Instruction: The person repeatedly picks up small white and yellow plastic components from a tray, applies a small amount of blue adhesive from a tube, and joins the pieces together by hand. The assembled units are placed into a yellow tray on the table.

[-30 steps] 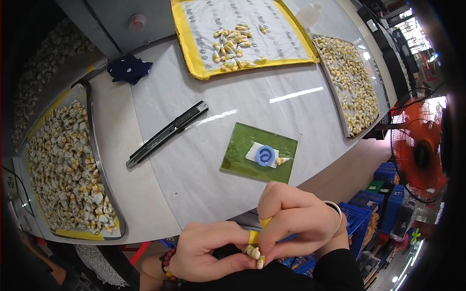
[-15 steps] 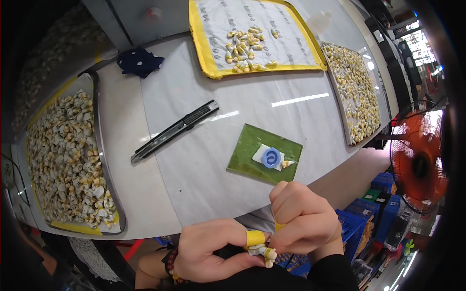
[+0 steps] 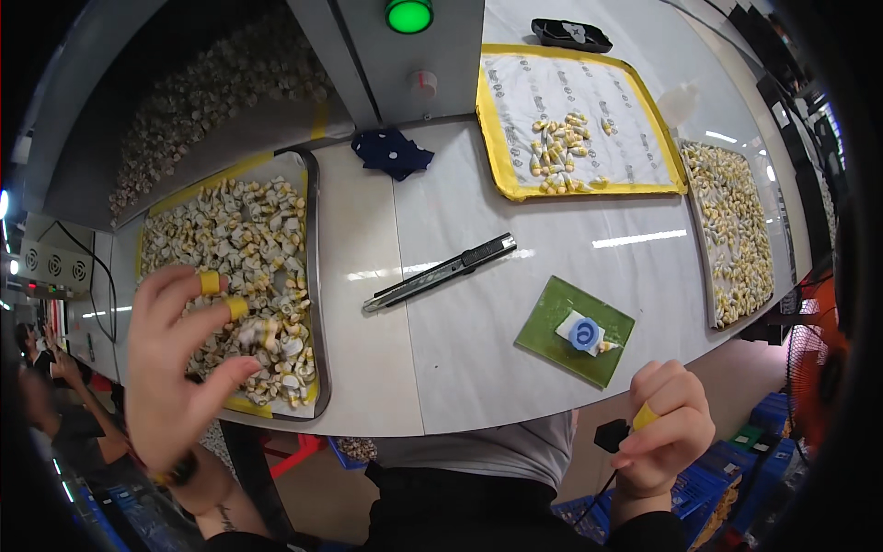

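My left hand [image 3: 184, 363] is open, its fingers spread and wrapped in yellow tape. It hovers over the near end of a metal tray [image 3: 314, 276] on the left, which is heaped with small cream and yellow parts [image 3: 248, 258]. My right hand [image 3: 667, 432] is curled into a fist below the table's front edge, with yellow tape on one finger and nothing showing in it. Just beyond that hand lies a green mat [image 3: 547, 327] with a small blue and white round piece [image 3: 582, 333] on it.
A black utility knife [image 3: 441, 273] lies mid-table. A yellow-edged mat [image 3: 492, 138] with a few parts sits at the back, and a second full tray [image 3: 736, 230] is on the right. A dark blue cloth [image 3: 393, 152] lies near a green lamp [image 3: 408, 15]. An orange fan [image 3: 814, 368] stands at far right.
My hands were together at my lap, pinching a small cream part. They have since parted: the left swung out, open, over the left tray, and the right stays curled near the table edge.
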A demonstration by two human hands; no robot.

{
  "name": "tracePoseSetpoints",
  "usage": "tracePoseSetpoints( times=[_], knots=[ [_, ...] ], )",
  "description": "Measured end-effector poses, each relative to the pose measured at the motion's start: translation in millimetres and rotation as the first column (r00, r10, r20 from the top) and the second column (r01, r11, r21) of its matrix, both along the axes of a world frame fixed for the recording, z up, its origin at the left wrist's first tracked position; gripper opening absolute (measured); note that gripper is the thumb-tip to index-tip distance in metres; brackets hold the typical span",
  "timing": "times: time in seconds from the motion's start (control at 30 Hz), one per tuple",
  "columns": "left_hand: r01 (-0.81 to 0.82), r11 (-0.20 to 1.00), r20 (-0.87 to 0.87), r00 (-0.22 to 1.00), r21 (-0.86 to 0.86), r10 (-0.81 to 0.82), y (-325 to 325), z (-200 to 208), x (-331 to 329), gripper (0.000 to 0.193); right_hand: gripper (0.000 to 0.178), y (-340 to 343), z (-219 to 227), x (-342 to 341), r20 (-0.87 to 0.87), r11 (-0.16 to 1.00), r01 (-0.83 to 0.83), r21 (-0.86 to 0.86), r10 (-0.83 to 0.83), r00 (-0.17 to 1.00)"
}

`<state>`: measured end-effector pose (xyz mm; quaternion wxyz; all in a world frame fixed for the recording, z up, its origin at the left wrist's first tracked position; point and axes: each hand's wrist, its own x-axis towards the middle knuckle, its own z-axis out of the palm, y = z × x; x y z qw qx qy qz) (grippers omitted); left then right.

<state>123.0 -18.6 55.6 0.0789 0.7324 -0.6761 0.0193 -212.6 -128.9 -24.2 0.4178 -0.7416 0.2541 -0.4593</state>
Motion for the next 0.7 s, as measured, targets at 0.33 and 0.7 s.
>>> tracePoseSetpoints(
  times=[0.33,0.7],
  knots=[
    [-0.062,0.997,-0.077,0.995,-0.035,0.06,-173.4,-55.5,174.8,0.042,0.026,2.3,11.9,-17.1,-0.141,0.998,-0.029,-0.056,0.02,0.99],
    [-0.098,0.995,-0.39,0.916,0.009,0.094,-184.9,-62.0,155.0,0.047,0.014,-17.1,35.1,-55.8,-0.424,0.977,0.107,-0.183,-0.177,0.888]
  ],
)
